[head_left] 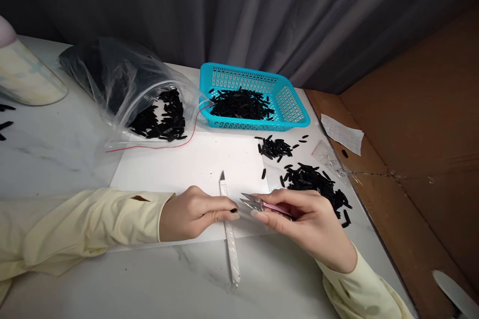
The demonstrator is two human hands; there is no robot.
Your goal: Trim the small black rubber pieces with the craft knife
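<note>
Backdrop: grey curtain (262, 10) hangs behind a white marble-look table (56, 159); brown cardboard (422, 134) stands along the right side.
Work surface: white sheet (194, 159) lies on the table under both hands.
Left hand (190, 214): rests on the sheet, curled, fingertips pinching a small black piece (234, 210) at the thumb and forefinger.
Right hand (310, 222): closed around pink-handled snips (258, 203), the metal blades pointing left toward the black piece, tips just beside it.
Craft knife (229, 229): lies on the table between the hands, blade tip away from the person, handle wrapped in pale tape, untouched as far as can be seen.
Loose pile (318, 184): black pieces heaped just beyond the right hand; a smaller cluster (275, 148) nearer the basket.
Basket (295, 104): turquoise plastic, at the far edge of the sheet, holding more black pieces.
Bag (123, 84): clear plastic, open mouth with a red seal line, black pieces spilling inside, left of the basket.
Sleeves: pale yellow on both arms.
</note>
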